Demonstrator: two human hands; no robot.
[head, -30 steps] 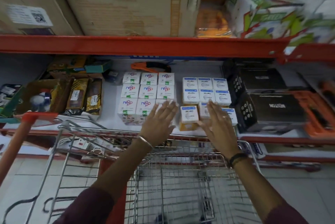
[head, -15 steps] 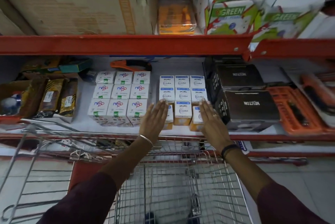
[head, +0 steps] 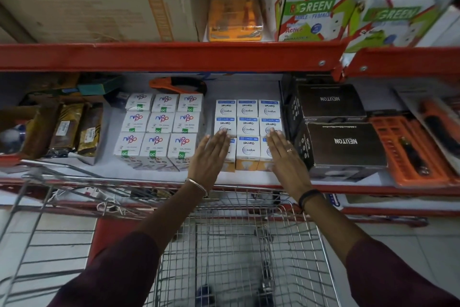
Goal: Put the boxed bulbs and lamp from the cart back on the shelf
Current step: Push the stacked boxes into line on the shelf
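**Hands square the Wipro bulb boxes on the shelf**

Both hands lie flat with fingers straight and together, gripping nothing: the left hand [head: 210, 155] rests on the left column of the Wipro Garnet bulb boxes [head: 247, 127], the right hand [head: 286, 155] on the right column, so the block sits between the palms.

Overhead, the red upper shelf beam [head: 174, 56] limits lifting room; boxes should slide in low rather than drop from above. The shelf [head: 239, 178] has a bare strip along its front lip, so the front row is not at the edge. The cart [head: 244, 244] stands directly below and looks empty in its visible part, which suggests the restocking is nearly finished.

To the right, the black Neuton boxes [head: 341, 145] stand just beside the block, leaving almost no room there. To the left, a narrow gap separates it from the second brand of white bulb boxes [head: 159, 127].

Bulb cartons are probably light, thin-walled and fragile inside; press on the flat side faces, gently, and avoid crushing corners.
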